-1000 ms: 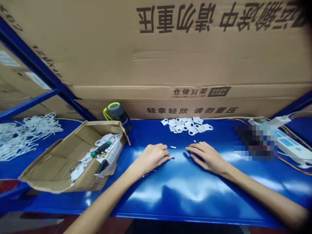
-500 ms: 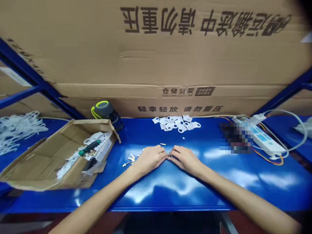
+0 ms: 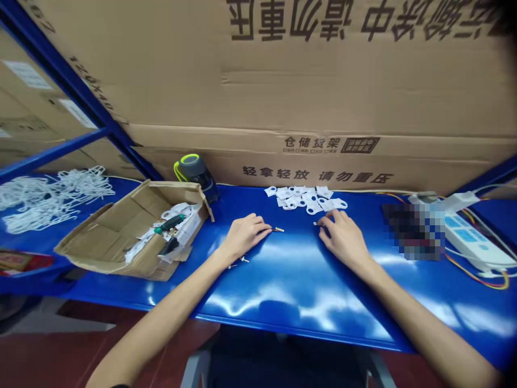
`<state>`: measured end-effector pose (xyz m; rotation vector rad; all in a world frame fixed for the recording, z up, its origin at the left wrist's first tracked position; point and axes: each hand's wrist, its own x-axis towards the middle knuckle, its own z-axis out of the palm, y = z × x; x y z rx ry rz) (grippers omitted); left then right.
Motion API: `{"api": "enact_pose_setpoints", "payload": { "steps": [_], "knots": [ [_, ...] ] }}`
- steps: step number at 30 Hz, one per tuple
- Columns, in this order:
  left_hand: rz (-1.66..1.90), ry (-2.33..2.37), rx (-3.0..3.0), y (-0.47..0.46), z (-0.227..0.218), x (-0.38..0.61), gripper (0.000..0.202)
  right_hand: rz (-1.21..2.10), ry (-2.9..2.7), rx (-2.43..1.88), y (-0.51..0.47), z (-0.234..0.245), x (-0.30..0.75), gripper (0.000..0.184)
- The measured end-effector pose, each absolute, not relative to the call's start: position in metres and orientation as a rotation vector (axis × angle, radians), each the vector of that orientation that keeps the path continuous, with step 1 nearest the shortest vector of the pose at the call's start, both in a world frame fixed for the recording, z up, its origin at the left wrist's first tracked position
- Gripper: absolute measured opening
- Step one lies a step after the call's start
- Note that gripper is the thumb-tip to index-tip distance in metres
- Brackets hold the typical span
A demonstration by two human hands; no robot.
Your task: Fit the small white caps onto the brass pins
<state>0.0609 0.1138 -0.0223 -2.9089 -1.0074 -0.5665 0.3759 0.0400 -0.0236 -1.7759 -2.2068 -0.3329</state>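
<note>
My left hand is closed in a pinch over the blue table, its fingertips at the near end of a small brass strip. Several small metal pieces lie partly hidden under the left wrist. To the right, my right hand is lowered with its fingers bent and apart. Its fingertips are beside a tiny white piece on the table; whether they touch it I cannot tell. Just beyond that hand is a loose pile of flat white tabs with round holes.
An open cardboard box holding a green-handled tool stands left, beside a dark bottle. White cords lie farther left. On the right are a power strip and cables. A large carton walls the back.
My hands were together at the middle; now they are apart. The left has moved to the brass strip and the right toward the tiny white piece. The view has swung a little left.
</note>
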Motion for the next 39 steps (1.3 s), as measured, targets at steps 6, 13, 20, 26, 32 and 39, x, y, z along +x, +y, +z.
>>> {"api": "enact_pose_setpoints", "payload": {
  "steps": [6,13,20,26,32,39],
  "knots": [
    [-0.527,-1.109,-2.961,0.120,-0.005,0.049,0.033,-0.189,-2.188,-1.631,0.029,-0.025,0.359,0.027],
    [-0.305,-1.421,-3.326,0.139,0.033,-0.007,0.038,0.061,-2.266,-1.417,0.022,-0.029,0.344,0.027],
    [-0.182,-1.449,-3.347,0.135,0.025,-0.001,0.044,0.100,-2.255,-1.382,0.023,-0.029,0.342,0.028],
    [-0.237,-1.449,-3.306,0.134,0.008,0.016,0.037,0.122,-2.258,-1.346,0.020,-0.028,0.339,0.027],
    [-0.351,-1.197,-3.430,0.120,0.007,0.035,0.038,0.172,-2.300,-1.289,0.016,-0.027,0.332,0.028],
    [-0.453,-1.232,-3.156,0.135,0.006,0.019,0.044,0.182,-2.284,-1.309,0.016,-0.028,0.332,0.027]
  ]
}}
